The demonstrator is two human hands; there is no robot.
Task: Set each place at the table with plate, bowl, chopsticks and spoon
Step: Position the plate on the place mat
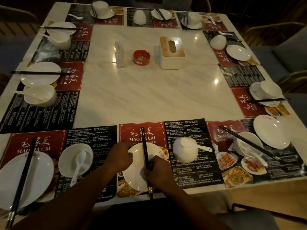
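Head view. Well left of the left-hand fingers lies the far-left plate (38, 176) with a black pair (25, 171) laid across it. Nearer those fingers is the left bowl (66, 161), holding a white ladle spoon (79, 161). Left hand (118, 156): fingers curled close together over the left rim of the centre plate (136, 176), gripping it. The chopsticks (144, 146) lie across that plate, between the two hands, tips pointing away from the person. Right hand (157, 171): fingers bunched, pinching the chopsticks at their nearer half. Right of these fingers, apart from the plate, stands the right bowl (181, 155), with the right spoon (197, 146) at its top, handle pointing right. All rest on the printed placemat (191, 173).
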